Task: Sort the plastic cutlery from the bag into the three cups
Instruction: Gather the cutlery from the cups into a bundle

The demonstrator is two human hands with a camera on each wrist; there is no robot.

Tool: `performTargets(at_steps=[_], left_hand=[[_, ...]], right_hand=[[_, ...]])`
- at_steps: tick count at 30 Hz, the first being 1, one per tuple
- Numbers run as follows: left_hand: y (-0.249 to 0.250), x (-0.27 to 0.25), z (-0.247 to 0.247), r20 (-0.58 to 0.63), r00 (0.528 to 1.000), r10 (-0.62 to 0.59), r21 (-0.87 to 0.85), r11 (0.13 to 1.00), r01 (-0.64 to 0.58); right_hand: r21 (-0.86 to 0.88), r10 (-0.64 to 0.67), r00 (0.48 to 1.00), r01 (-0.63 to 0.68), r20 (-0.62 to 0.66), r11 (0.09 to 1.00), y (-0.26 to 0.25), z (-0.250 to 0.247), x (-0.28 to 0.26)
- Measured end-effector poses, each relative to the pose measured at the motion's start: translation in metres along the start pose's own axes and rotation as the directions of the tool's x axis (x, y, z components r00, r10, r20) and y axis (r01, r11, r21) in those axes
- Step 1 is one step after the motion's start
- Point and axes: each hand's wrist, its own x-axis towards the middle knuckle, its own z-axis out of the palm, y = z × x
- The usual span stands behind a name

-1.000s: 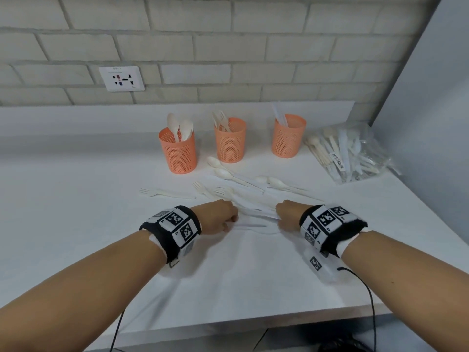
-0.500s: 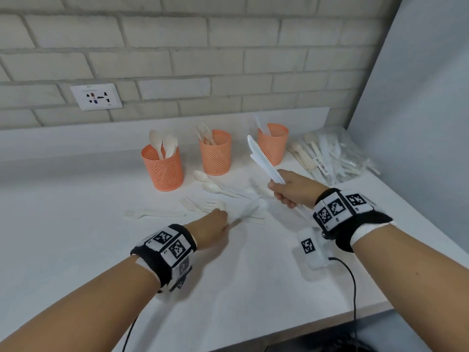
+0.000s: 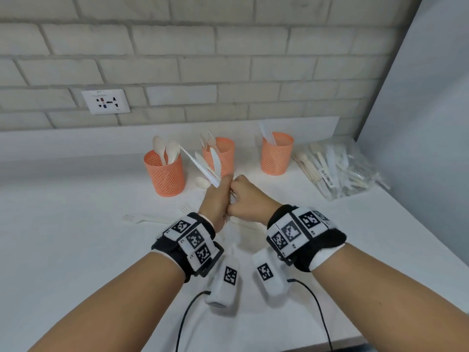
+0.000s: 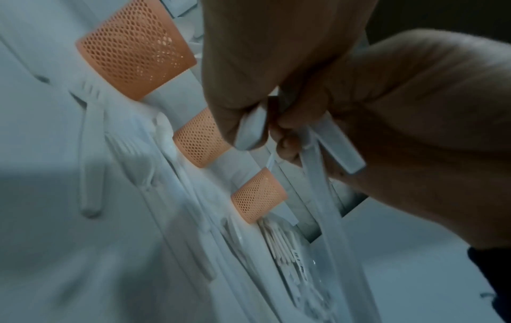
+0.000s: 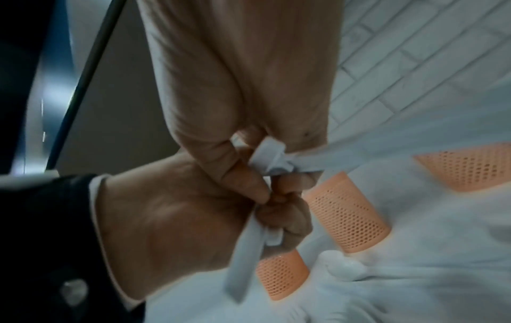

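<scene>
Above the white counter [image 3: 76,250] my two hands meet, both gripping white plastic knives [image 3: 200,165] whose blades point up and left. My left hand [image 3: 218,191] curls round knife handles [image 5: 249,251]. Touching it, my right hand [image 3: 242,193] grips its own knife handles [image 4: 341,150]. Three orange mesh cups stand behind: the left cup [image 3: 165,175] holds spoons, the middle cup [image 3: 223,154] forks, the right cup [image 3: 276,154] knives. The clear bag of cutlery [image 3: 337,168] lies at the far right.
Loose cutlery lies on the counter: a fork [image 3: 142,219] left of my hands, a spoon [image 3: 202,182] between the left and middle cups. A wall socket [image 3: 106,101] sits on the brick wall. A grey wall closes the right side. Cables hang from both wristbands.
My right hand lifted knives off the counter. My left hand then picked up knives too and rose to meet it; both hands now touch above the counter.
</scene>
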Motion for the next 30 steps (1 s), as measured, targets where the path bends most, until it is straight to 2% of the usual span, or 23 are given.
performTargets(at_steps=[4, 6, 8, 9, 10, 12, 14, 16, 17, 20, 22, 26, 30], left_hand=[[0.004, 0.008, 0.001, -0.073, 0.996, 0.051, 0.000, 0.999, -0.051], [0.002, 0.013, 0.002, -0.145, 0.989, -0.002, -0.023, 1.000, -0.001], [-0.001, 0.017, 0.003, -0.145, 0.984, -0.103, -0.160, 0.984, 0.079], [-0.002, 0.019, 0.003, -0.136, 0.982, -0.134, -0.216, 0.971, 0.102], [-0.002, 0.021, 0.003, -0.136, 0.980, -0.145, -0.237, 0.965, 0.109], [0.000, 0.024, 0.000, -0.150, 0.981, -0.119, -0.232, 0.969, 0.082], [0.005, 0.024, -0.004, -0.174, 0.982, -0.073, -0.225, 0.974, 0.033], [0.008, 0.026, -0.008, -0.198, 0.979, -0.047, -0.208, 0.978, 0.005], [0.009, 0.026, -0.009, -0.208, 0.977, -0.041, -0.202, 0.979, -0.002], [0.008, 0.025, -0.009, -0.233, 0.972, -0.027, -0.190, 0.982, -0.019], [0.007, 0.022, -0.008, -0.246, 0.969, -0.015, -0.176, 0.984, -0.030], [0.005, 0.017, -0.010, -0.259, 0.966, -0.001, -0.144, 0.989, -0.037], [0.003, 0.014, -0.010, -0.259, 0.966, 0.010, -0.137, 0.989, -0.048]], right_hand=[[0.116, -0.048, 0.994, 0.037, 0.096, 0.993, 0.002, -0.023, -0.007], [0.240, -0.108, 0.975, 0.059, 0.196, 0.969, 0.010, -0.042, -0.010], [0.352, -0.084, 0.967, -0.006, 0.239, 0.936, 0.026, -0.061, -0.005], [0.317, -0.048, 0.972, -0.029, 0.229, 0.948, 0.038, -0.071, 0.000], [0.206, -0.002, 0.977, -0.043, 0.212, 0.978, 0.052, -0.078, 0.004], [-0.149, 0.122, 0.967, -0.090, 0.224, 0.985, 0.080, -0.084, 0.007], [-0.462, 0.276, 0.914, -0.115, 0.298, 0.879, 0.106, -0.077, 0.004], [-0.616, 0.367, 0.867, -0.091, 0.338, 0.782, 0.124, -0.062, 0.002], [-0.634, 0.371, 0.866, -0.083, 0.336, 0.769, 0.128, -0.055, 0.003], [-0.577, 0.309, 0.904, -0.090, 0.294, 0.812, 0.130, -0.044, 0.009], [-0.541, 0.296, 0.911, -0.102, 0.286, 0.835, 0.127, -0.041, 0.013], [-0.537, 0.344, 0.886, -0.135, 0.311, 0.833, 0.123, -0.038, 0.015], [-0.564, 0.366, 0.883, -0.149, 0.293, 0.812, 0.125, -0.028, 0.018]])
